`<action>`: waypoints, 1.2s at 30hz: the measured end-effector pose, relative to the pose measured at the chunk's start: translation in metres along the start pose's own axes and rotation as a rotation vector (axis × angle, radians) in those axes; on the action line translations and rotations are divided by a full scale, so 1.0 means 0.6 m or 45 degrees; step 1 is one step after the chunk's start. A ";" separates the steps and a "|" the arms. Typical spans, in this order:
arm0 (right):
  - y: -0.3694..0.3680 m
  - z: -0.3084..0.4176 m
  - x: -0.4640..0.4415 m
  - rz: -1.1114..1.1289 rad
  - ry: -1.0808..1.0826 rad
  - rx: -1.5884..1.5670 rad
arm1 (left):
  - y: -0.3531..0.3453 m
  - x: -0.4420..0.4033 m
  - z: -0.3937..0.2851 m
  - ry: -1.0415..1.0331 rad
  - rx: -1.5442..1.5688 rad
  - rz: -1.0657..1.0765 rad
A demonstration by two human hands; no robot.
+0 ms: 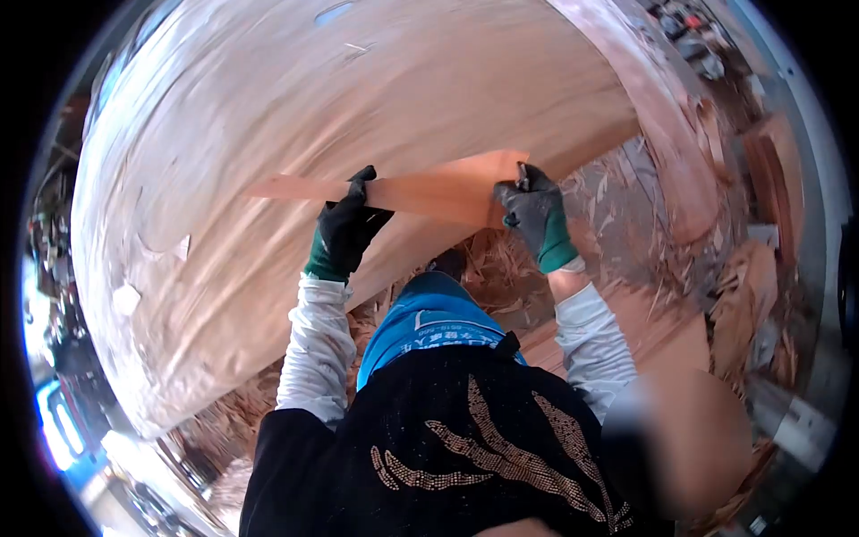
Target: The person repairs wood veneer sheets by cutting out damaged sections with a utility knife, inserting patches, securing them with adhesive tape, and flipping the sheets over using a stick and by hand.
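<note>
A long, thin strip of orange-brown wood veneer [447, 191] is held up in front of my body, wider at its right end and narrow toward the left. My left hand [352, 224], in a black and green glove, grips it near its middle, with the narrow part sticking out beyond. My right hand [535, 210], in a dark grey and green glove, pinches the wide right end. Under the strip lies a large stack of pale wood sheets [268, 107], its top surface streaked.
Torn veneer scraps [617, 206] cover the floor around the stack's near and right edges. A long reddish veneer piece [676, 161] lies along the right side. Brown boards [777, 188] stand at the far right. A blurred round shape is at the lower right.
</note>
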State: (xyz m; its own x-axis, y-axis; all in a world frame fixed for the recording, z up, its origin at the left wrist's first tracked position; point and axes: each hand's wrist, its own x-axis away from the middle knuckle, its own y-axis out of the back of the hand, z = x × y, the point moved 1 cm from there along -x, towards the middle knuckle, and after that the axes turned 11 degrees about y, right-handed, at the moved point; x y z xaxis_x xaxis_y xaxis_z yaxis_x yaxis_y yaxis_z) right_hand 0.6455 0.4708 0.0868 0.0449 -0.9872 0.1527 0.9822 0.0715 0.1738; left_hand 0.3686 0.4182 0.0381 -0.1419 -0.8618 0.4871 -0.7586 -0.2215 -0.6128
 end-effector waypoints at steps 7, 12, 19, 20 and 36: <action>0.007 -0.023 -0.152 0.166 -0.092 -0.047 | 0.002 -0.093 0.004 -0.058 0.197 -0.184; -0.016 -0.060 -0.210 0.344 -0.198 0.021 | 0.009 -0.111 0.003 -0.134 0.040 -0.465; -0.079 -0.050 -0.371 0.663 -0.018 -0.102 | -0.018 -0.129 -0.034 -0.338 0.226 -0.763; -0.093 -0.046 -0.402 0.716 -0.005 -0.156 | -0.038 -0.127 -0.056 -0.375 0.267 -0.767; -0.338 -0.023 -0.724 0.855 0.244 0.334 | -0.039 -0.310 -0.176 -0.881 -1.773 -1.537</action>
State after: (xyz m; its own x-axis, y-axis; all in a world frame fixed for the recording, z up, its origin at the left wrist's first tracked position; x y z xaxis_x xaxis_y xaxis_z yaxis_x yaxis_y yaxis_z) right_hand 0.4295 0.8830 -0.0280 0.6747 -0.7247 0.1395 0.6572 0.6760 0.3332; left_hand 0.3454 0.6319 0.0275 0.7124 -0.6382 -0.2918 -0.1898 -0.5756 0.7954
